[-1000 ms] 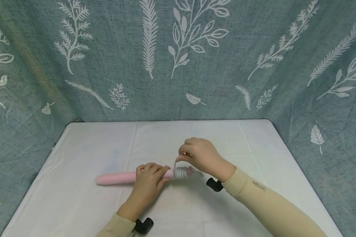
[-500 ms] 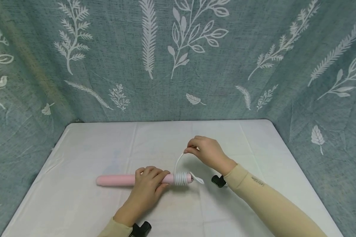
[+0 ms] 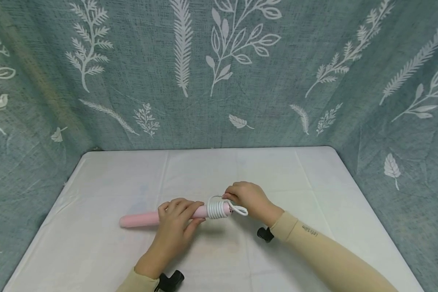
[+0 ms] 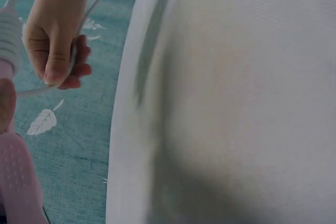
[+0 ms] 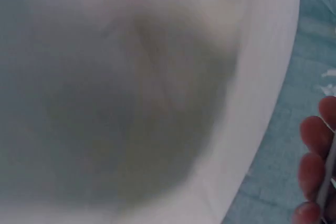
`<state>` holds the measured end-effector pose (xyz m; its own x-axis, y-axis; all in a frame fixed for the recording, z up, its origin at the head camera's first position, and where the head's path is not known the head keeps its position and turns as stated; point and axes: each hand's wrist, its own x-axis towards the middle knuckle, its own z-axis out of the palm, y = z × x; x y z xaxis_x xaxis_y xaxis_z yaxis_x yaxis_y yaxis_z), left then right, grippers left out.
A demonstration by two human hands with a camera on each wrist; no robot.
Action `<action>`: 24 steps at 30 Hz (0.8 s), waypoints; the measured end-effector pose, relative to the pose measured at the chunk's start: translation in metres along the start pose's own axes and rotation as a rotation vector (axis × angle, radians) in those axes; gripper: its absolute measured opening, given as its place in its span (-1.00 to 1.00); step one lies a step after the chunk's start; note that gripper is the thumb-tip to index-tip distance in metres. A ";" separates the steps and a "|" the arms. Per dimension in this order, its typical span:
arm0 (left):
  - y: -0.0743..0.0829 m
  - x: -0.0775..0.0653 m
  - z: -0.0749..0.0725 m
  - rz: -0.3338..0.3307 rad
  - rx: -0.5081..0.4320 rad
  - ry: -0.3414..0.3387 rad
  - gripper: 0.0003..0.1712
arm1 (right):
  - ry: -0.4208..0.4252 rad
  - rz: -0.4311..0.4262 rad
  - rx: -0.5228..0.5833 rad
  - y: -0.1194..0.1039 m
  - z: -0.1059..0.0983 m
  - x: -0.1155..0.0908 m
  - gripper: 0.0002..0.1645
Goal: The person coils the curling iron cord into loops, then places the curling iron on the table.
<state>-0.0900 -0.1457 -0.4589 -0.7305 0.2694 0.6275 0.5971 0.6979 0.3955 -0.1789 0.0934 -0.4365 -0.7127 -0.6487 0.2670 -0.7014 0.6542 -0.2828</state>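
Note:
A long pink hair straightener [image 3: 140, 220] lies across the middle of the table in the head view, its right end tilted up. My left hand [image 3: 175, 225] grips it around the middle, thumb on the near side. White cord [image 3: 216, 210] is wound in several turns around its right end, and a doubled loop sticks out past that end. Just behind the coil, my right hand [image 3: 249, 198] pinches the running cord. In the left wrist view, the right hand [image 4: 58, 40] has cord running through its curled fingers, near the straightener's dotted pink grip [image 4: 20, 169]. Right fingers [image 5: 315, 135] edge into the right wrist view around the cord.
A white cloth covers the table [image 3: 95, 259]. Behind it and at both sides hangs a teal curtain [image 3: 149, 73] with white leaf prints. Black wrist cameras [image 3: 171, 280] sit under both forearms.
My right hand rose away to the back right, drawing the cord out, then came down behind the coil. The left hand and straightener shifted slightly left, and the straightener's right end lifted.

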 end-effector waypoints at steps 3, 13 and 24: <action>0.001 0.003 -0.002 -0.025 -0.014 0.035 -0.56 | 0.015 -0.043 0.013 -0.008 0.005 -0.006 -0.92; -0.004 0.009 -0.002 -0.110 0.068 0.115 -0.51 | 0.005 -0.147 -0.038 -0.032 0.014 -0.015 -0.80; -0.011 0.014 0.002 -0.185 0.098 0.075 -0.56 | -0.034 -0.143 -0.063 -0.048 0.008 -0.020 -0.71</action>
<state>-0.1074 -0.1487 -0.4560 -0.7958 0.0837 0.5997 0.4179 0.7927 0.4439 -0.1310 0.0715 -0.4357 -0.6054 -0.7491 0.2688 -0.7957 0.5767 -0.1852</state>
